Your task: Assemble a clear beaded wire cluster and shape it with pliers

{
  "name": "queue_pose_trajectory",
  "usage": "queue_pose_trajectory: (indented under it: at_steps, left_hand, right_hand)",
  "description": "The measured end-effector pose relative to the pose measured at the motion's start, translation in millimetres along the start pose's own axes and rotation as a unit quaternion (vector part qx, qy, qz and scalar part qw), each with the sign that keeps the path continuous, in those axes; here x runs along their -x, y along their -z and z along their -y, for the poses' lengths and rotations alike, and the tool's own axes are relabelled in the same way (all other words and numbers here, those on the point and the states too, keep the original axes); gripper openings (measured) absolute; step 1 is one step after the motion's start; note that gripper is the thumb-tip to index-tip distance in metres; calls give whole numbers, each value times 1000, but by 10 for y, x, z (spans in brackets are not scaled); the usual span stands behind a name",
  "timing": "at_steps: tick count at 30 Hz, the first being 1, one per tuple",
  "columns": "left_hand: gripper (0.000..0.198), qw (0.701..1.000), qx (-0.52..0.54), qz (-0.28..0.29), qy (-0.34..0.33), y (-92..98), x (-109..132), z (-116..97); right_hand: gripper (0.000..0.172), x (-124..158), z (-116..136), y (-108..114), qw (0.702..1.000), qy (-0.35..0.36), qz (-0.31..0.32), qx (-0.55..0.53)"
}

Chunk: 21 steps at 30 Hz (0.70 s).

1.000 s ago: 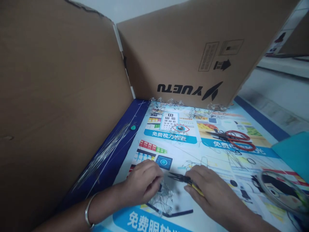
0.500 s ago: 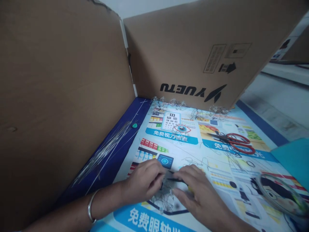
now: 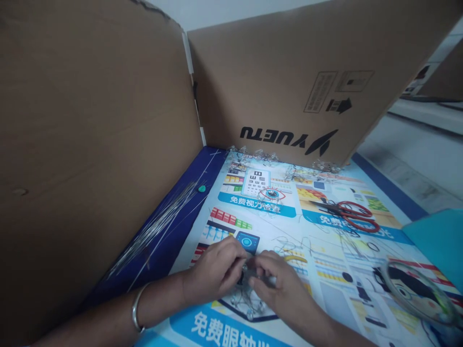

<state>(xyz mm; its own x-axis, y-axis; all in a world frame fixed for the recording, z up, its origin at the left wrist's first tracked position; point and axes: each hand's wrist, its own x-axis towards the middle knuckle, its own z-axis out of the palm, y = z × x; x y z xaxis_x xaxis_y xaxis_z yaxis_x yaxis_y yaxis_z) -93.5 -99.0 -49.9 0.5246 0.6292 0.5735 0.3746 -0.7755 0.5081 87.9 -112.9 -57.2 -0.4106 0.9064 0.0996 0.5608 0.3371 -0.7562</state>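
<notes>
My left hand, with a silver bangle on its wrist, is closed in a pinch on a wire piece with small clear beads. This piece hangs or lies just below the fingertips. Close against it on the right, my right hand has its index finger and thumb curled together near the left fingertips. What it pinches is hidden. A yellow curved part shows just beyond the right knuckles; whether it is a tool handle or part of the printed sheet I cannot tell.
Red-handled scissors lie on the printed sheet, near loose wire bits. Straight wires lie left beside a green object. Cardboard walls stand behind and left, with clear beaded pieces along the base. A round clear container is right.
The black-jawed tool that showed between my hands is no longer there. My right fingers have closed in toward my left fingertips. My left hand has stayed in place.
</notes>
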Motion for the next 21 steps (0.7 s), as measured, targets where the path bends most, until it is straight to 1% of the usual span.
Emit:
queue_pose_trajectory:
  at_steps: [3, 7, 11, 17, 21]
  left_hand:
    - [13, 1000, -2, 2, 3, -14, 13, 11]
    - [12, 1000, -2, 6, 3, -27, 29, 23]
    - [13, 1000, 7, 7, -1, -13, 23, 3]
    - [13, 1000, 11, 17, 4, 4, 11, -26]
    - [14, 1000, 1, 16, -6, -10, 27, -8]
  right_hand:
    - [10, -16, 7, -26, 1000, -6, -9, 5]
    - [15, -29, 23, -55, 1000, -12, -26, 12]
    - [17, -26, 32, -54, 999, 8, -35, 17]
    - [15, -13, 17, -56, 998, 33, -40, 36]
    - [15, 12, -21, -95, 995, 55, -59, 57]
